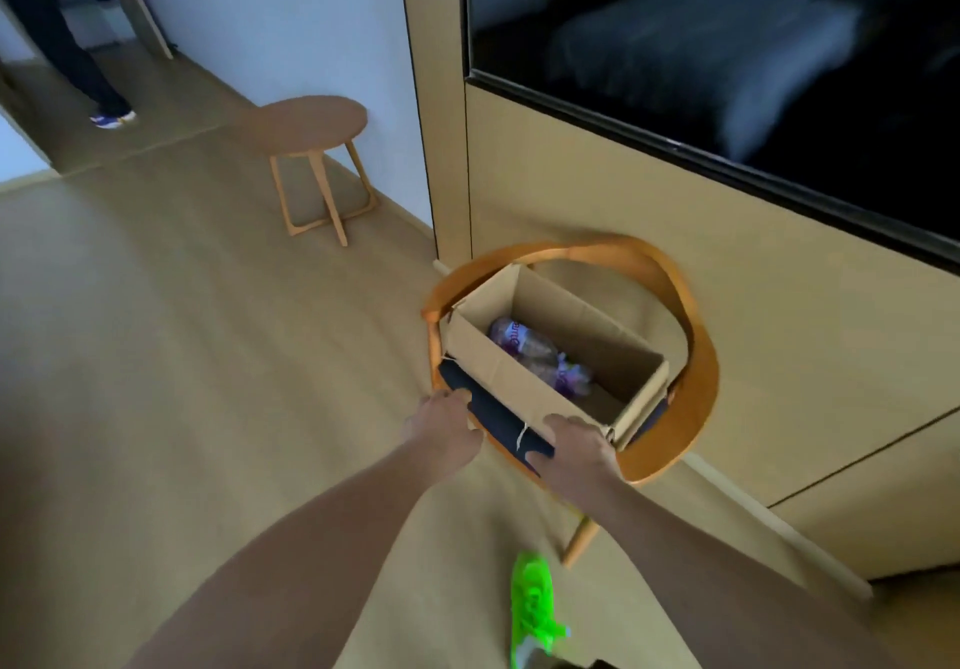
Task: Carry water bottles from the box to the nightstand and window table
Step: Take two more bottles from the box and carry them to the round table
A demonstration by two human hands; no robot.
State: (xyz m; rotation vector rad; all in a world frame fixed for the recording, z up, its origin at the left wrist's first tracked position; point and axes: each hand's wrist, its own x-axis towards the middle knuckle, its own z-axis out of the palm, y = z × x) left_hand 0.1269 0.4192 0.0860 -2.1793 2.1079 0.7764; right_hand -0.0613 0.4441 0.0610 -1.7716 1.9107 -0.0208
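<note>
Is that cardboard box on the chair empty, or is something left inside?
Not empty. The open-topped cardboard box holds water bottles with purple labels lying on their sides on its floor. How many, the blur hides.

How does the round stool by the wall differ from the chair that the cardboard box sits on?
The stool has a flat round top with no back; the chair has a curved backrest wrapping round its seat. The stool's top is bare, while the chair carries the open cardboard box with water bottles inside. The stool stands apart across the floor; the chair is at the person's hands. Both are light wood.
</note>
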